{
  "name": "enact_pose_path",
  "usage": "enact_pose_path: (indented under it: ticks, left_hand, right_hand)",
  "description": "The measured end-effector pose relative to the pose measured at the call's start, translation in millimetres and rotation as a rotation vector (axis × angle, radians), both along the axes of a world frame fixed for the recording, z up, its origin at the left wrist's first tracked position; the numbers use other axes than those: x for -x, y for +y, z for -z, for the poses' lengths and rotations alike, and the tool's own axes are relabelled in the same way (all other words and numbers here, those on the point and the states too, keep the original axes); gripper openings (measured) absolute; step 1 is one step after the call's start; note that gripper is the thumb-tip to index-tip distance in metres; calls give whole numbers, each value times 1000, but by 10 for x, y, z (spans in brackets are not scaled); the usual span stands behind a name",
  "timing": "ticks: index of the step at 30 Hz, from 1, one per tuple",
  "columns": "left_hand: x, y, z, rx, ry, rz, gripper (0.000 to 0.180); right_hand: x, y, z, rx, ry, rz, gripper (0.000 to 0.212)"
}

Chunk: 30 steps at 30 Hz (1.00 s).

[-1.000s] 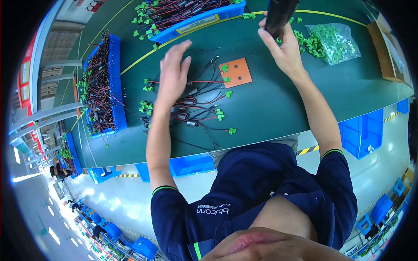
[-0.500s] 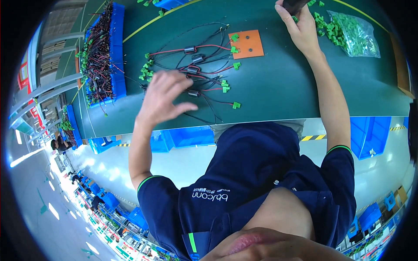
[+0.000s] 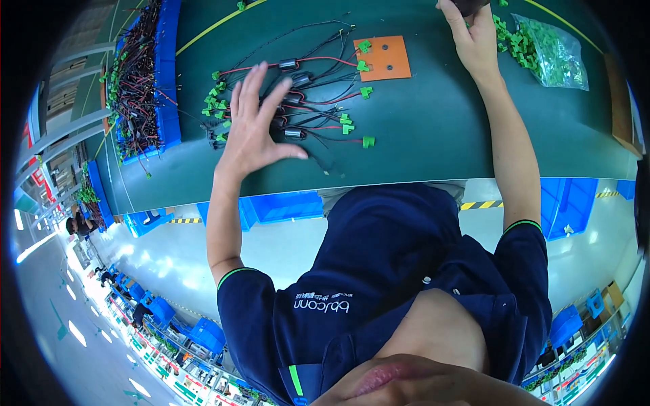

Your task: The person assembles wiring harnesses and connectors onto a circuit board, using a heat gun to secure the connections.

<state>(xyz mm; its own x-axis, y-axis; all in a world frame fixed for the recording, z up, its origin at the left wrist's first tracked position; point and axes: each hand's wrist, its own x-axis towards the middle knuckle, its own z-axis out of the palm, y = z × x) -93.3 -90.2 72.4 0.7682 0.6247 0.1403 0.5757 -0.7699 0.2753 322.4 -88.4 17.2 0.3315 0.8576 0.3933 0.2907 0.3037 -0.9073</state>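
Several wire harnesses [image 3: 288,65] lie side by side on the green table, with red and black leads, black cylinders and green connectors [image 3: 368,141] at their ends. My left hand [image 3: 250,139] is over their left part, fingers spread, hiding some leads and cylinders; whether it touches them I cannot tell. At the top edge, my right hand [image 3: 477,51] is closed around a dark object [image 3: 469,5], cut off by the frame, so its kind does not show. An orange plate [image 3: 399,57] with two dark round spots lies beyond the harnesses, two green connectors at its left edge.
A blue bin [image 3: 169,88] heaped with harnesses stands at the left. Loose green connectors [image 3: 520,46] lie beside a clear bag [image 3: 565,64] of the same at the far right. A brown board [image 3: 619,108] edges the table's right end. Blue bins [image 3: 284,206] sit below the table.
My left hand's fingers have stretched and spread farther over the harnesses. The whole view has shifted a little, so the table sits higher in it. My right hand still grips the dark object.
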Motion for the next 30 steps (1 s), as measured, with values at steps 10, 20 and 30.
enact_pose_path:
  ticks: [10,20,30]
  left_hand:
    - [-299,512,223,-125,10,-116,115]
    - [-192,552,108,-175,-31,-84,83]
    - [-223,551,151,-189,-125,-150,51]
  right_hand:
    - [-75,-65,111,-40,50,-31,33]
    - [-110,64,-26,-66,-5,-106,33]
    - [-133,57,-61,-35,-26,-103,34]
